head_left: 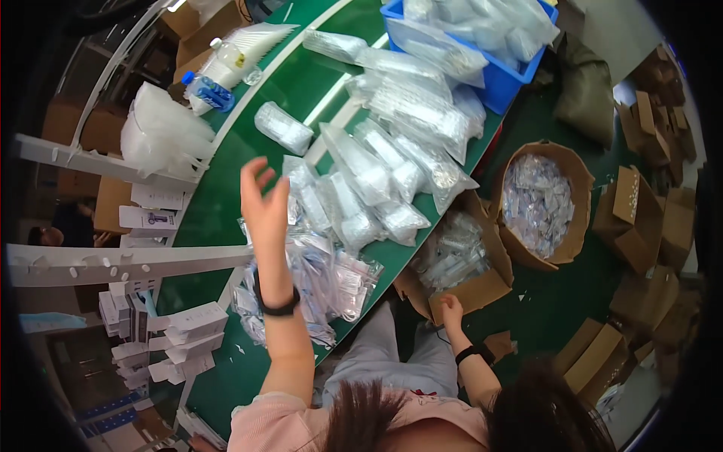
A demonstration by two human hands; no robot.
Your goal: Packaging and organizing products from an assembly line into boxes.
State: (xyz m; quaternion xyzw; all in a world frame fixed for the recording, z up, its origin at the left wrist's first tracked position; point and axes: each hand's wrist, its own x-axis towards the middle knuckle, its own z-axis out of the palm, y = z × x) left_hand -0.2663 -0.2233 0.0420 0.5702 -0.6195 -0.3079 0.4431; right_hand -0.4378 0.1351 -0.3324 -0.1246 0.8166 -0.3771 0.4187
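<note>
My left hand is raised over the green table with its fingers spread and nothing in it. Beside it lie several clear bubble-wrap pouches with white contents, spread in a loose heap. One separate wrapped pouch rests just beyond my fingertips. Below my left wrist is a pile of small items in clear plastic bags. My right hand hangs low at the near edge of an open cardboard box. Its fingers are loosely bent, and I see nothing held in them.
A blue bin full of bubble-wrap pouches stands at the far right end. Right of the table, a round-looking carton holds many small bags. Bottles and small white boxes line the left side, where a white metal bar juts in.
</note>
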